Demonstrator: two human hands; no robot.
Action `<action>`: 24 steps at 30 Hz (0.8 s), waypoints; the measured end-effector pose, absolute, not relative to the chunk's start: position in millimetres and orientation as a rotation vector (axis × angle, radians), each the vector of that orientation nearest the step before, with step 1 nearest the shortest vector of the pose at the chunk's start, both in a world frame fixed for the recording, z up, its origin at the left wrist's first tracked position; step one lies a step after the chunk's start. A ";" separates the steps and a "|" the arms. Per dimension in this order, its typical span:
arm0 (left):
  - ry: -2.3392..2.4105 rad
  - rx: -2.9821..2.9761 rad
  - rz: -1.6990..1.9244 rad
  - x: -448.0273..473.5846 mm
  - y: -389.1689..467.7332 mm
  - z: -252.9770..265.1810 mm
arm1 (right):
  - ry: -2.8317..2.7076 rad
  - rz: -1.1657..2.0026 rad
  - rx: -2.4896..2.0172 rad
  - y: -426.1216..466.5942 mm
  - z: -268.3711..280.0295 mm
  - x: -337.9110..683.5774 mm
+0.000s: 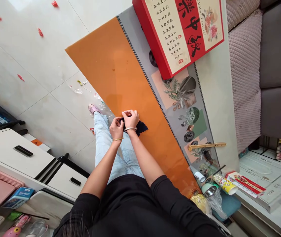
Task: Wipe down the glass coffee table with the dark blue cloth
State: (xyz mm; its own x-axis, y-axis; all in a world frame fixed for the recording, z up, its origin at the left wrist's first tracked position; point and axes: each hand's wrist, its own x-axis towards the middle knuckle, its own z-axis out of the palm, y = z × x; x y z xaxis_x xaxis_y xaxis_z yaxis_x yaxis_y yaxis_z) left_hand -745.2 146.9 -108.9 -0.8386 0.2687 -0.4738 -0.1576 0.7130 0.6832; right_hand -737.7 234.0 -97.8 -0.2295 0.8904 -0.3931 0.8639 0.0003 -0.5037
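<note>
A small piece of dark navy cloth (142,127) with a jagged edge lies partly on the near edge of the orange table mat and reaches up under my hands. My left hand (116,128), with a thin gold bracelet on its wrist, pinches the cloth at its left end. Close beside it, my right hand (131,119), wearing a silver bangle, has thumb and index finger pressed together over the same cloth. Whatever fine item may sit between the right fingertips is too small to make out. The fingers hide much of the cloth's middle.
The orange mat (130,75) covers the table's near side. A red gift box (175,36) stands at the far end. A wooden back scratcher (207,145), a yellow snack tub (225,184) and a steel-topped cup (208,190) lie rightward. Red scraps (40,32) dot the floor.
</note>
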 end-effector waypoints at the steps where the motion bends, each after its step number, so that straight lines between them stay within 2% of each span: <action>1: 2.355 0.071 1.017 -744.8 146.8 -109.5 | -2.171 1.060 -1.943 233.9 -98.8 -739.5; 11: 2.290 0.035 1.177 -742.1 144.3 -115.2 | -2.084 1.085 -1.975 232.5 -100.9 -741.6; 18: 2.337 -0.024 1.194 -764.4 158.7 -120.0 | -2.290 1.100 -1.626 226.4 -95.7 -714.0; 24: 2.311 -0.330 1.252 -763.2 170.8 -124.9 | -2.242 1.003 -1.766 222.3 -100.2 -721.9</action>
